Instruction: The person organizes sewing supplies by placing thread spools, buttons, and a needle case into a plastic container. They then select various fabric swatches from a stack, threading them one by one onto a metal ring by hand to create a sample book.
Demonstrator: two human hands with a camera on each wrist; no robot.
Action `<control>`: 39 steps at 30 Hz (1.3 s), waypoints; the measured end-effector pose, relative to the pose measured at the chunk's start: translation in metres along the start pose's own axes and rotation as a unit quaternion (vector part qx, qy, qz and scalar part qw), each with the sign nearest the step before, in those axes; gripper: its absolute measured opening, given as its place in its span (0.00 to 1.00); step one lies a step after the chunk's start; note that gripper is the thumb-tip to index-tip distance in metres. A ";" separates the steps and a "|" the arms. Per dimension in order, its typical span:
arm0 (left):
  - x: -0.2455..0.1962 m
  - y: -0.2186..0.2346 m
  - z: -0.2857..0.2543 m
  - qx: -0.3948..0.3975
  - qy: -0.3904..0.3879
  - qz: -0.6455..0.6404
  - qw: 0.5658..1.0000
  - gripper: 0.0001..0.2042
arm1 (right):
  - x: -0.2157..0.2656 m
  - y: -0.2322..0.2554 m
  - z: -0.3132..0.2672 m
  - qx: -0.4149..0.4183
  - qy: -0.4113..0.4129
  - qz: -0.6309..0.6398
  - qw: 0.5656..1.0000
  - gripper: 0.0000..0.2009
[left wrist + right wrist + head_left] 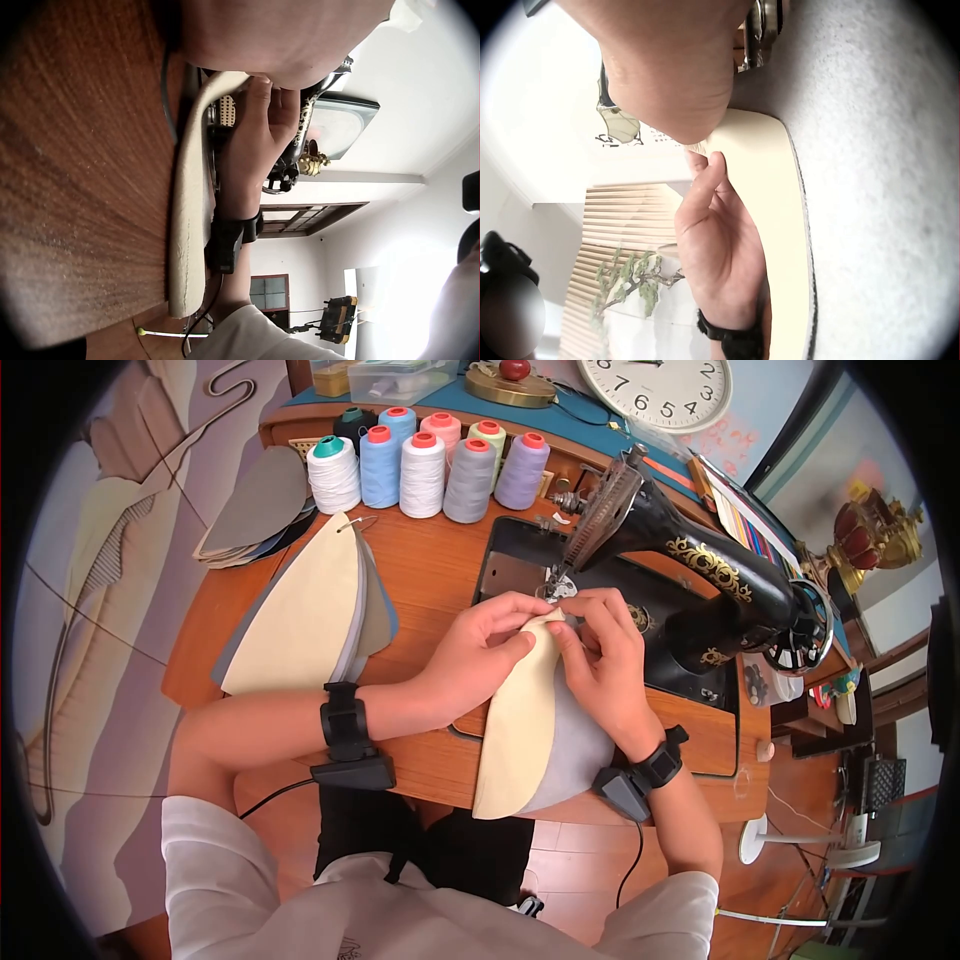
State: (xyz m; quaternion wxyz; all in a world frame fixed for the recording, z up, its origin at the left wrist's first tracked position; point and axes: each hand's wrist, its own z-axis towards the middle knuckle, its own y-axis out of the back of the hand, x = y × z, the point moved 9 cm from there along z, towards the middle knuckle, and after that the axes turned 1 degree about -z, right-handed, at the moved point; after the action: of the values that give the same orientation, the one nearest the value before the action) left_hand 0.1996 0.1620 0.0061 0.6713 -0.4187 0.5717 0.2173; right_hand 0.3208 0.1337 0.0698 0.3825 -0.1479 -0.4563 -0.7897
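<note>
Cream panel [515, 730] lies lengthwise over gray panel [580, 750], low ends at the table's [420, 765] front edge, R of ctr; upper end raised in both hands, just in front of the needle area. L hand [480, 660] pinches the cream panel's upper end, thumb vs. fingers; R hand [605, 670] pinches the same end from the other side, fingers bent, tips close to L's. Whether R also grips the gray panel: can't tell. Black strap w/ small box on each wrist.

Blk sewing machine [690, 550], gold decor, sits just beyond the hands, on the table's R part; handwheel [800, 625] toward the R edge. Panel pile [295, 610] on L part, cream on top, grays under, ring thru the tip. Darker gray stack [262, 500] behind it, nr the back L corner. Thread cones [421, 475] grouped toward the back edge, L of machine: white, blue, gray, purple, pink, green, blk. Farther back: teal surface [440, 418] w/ clear box [400, 380], brass base [510, 388] & round red item [515, 369], then wall clock [660, 390], approx. upper R.
</note>
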 end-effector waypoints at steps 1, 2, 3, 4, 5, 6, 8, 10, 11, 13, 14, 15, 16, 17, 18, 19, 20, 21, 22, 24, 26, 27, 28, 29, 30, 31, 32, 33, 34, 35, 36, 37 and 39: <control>-0.001 0.000 0.000 0.001 -0.004 -0.001 1.000 0.15 | 0.001 0.000 0.000 -0.002 0.000 0.001 1.000 0.09; -0.001 -0.001 0.000 0.002 -0.008 -0.002 1.000 0.15 | 0.001 0.001 0.000 -0.004 0.000 0.002 1.000 0.09; 0.000 -0.001 0.000 0.001 -0.006 -0.002 1.000 0.15 | 0.002 0.001 0.000 -0.003 -0.002 0.004 1.000 0.09; -0.002 -0.001 0.000 -0.006 -0.017 -0.001 1.000 0.15 | 0.002 0.001 0.000 0.000 -0.006 0.002 1.000 0.09; -0.004 0.000 -0.001 -0.013 -0.028 -0.001 1.000 0.14 | 0.001 0.001 0.000 0.004 -0.010 0.001 1.000 0.09; -0.003 0.001 -0.001 -0.015 -0.025 -0.002 1.000 0.14 | 0.001 0.000 -0.001 0.006 -0.013 0.002 1.000 0.09; -0.003 0.000 -0.001 -0.011 -0.020 -0.007 1.000 0.14 | 0.001 0.001 0.000 0.000 -0.002 0.005 1.000 0.09; -0.002 0.001 0.000 -0.013 -0.021 -0.006 1.000 0.14 | 0.001 0.000 0.000 0.001 -0.005 0.008 1.000 0.09; -0.002 0.000 0.000 -0.014 -0.023 -0.005 1.000 0.14 | 0.001 0.001 0.000 0.002 -0.007 0.009 1.000 0.09; -0.002 0.000 -0.001 -0.006 -0.020 -0.006 1.000 0.14 | 0.001 0.001 -0.001 -0.001 -0.005 0.008 1.000 0.09; -0.002 -0.001 -0.001 0.000 -0.019 -0.006 1.000 0.14 | 0.002 0.001 0.000 -0.003 0.001 0.009 1.000 0.09; -0.003 -0.001 -0.001 0.000 -0.019 -0.006 1.000 0.14 | 0.001 0.001 0.000 -0.003 0.000 0.008 1.000 0.09; -0.003 -0.001 -0.001 0.001 -0.019 -0.005 1.000 0.14 | 0.001 0.001 0.000 -0.002 -0.002 0.009 1.000 0.09; -0.002 -0.001 -0.001 0.003 -0.018 -0.004 1.000 0.14 | 0.001 0.000 0.000 -0.001 -0.005 0.010 1.000 0.08; -0.002 -0.001 -0.002 0.003 -0.017 -0.003 1.000 0.14 | 0.001 0.001 -0.001 -0.001 -0.006 0.010 1.000 0.08; -0.002 -0.001 -0.002 0.001 -0.016 -0.003 1.000 0.14 | 0.002 0.001 0.000 0.001 -0.005 0.009 1.000 0.08; -0.003 -0.001 -0.002 -0.002 -0.016 -0.002 1.000 0.14 | 0.003 0.001 0.000 0.003 -0.002 0.008 1.000 0.08; -0.004 -0.001 -0.002 -0.001 -0.017 -0.001 1.000 0.14 | 0.003 0.001 0.000 0.001 -0.002 0.007 1.000 0.08; -0.004 0.000 -0.002 -0.001 -0.015 0.000 1.000 0.15 | 0.003 0.001 0.000 -0.001 -0.001 0.010 1.000 0.08; -0.004 -0.001 -0.001 -0.001 -0.020 0.001 1.000 0.15 | 0.004 0.002 0.000 -0.004 0.007 0.011 1.000 0.09; -0.003 -0.001 -0.002 0.000 -0.024 -0.038 0.999 0.15 | 0.002 0.001 -0.001 -0.007 -0.008 0.020 1.000 0.08; -0.004 0.002 -0.003 -0.012 -0.032 -0.034 0.999 0.15 | 0.004 0.000 -0.001 -0.003 0.003 0.028 1.000 0.08; -0.003 0.000 -0.003 -0.002 -0.024 -0.026 0.999 0.15 | 0.004 0.001 -0.001 -0.006 0.011 0.022 1.000 0.08; -0.003 -0.001 -0.002 0.008 -0.017 -0.017 1.000 0.15 | 0.005 0.002 0.000 -0.010 0.019 0.016 1.000 0.08; -0.003 -0.002 -0.001 0.002 -0.021 -0.029 0.999 0.15 | 0.006 0.001 0.000 -0.009 0.031 0.027 0.999 0.08; -0.005 -0.003 -0.001 0.009 -0.018 -0.017 1.000 0.17 | 0.003 0.000 -0.001 -0.009 0.027 0.025 0.999 0.08; -0.007 -0.004 -0.001 0.018 -0.015 -0.005 1.000 0.19 | 0.002 0.001 -0.001 -0.009 0.023 0.020 0.999 0.08; -0.009 -0.004 -0.001 0.012 -0.021 0.001 1.000 0.19 | 0.005 0.001 -0.001 -0.009 0.037 0.016 0.999 0.09; -0.014 -0.007 -0.003 0.012 -0.039 -0.028 0.999 0.22 | 0.006 0.001 0.000 -0.010 0.046 0.019 0.999 0.09; -0.020 -0.008 -0.004 0.013 -0.056 -0.058 0.997 0.25 | 0.006 0.001 0.000 -0.016 0.051 0.018 0.998 0.08; -0.023 -0.006 -0.006 0.010 -0.059 -0.055 0.997 0.25 | 0.006 0.001 0.000 -0.022 0.054 0.017 0.998 0.08; -0.034 -0.001 -0.010 -0.014 -0.058 -0.023 0.998 0.27 | 0.008 0.003 -0.001 -0.022 0.057 0.019 0.998 0.08; -0.057 0.007 -0.017 -0.039 -0.055 0.015 0.998 0.29 | 0.010 0.003 -0.001 -0.016 0.045 0.013 0.999 0.08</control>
State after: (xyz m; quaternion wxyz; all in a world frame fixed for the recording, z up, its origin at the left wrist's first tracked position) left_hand 0.1701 0.1630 0.0579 0.6817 -0.4237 0.5308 0.2722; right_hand 0.3167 0.1271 0.0773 0.4106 -0.1243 -0.4235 -0.7978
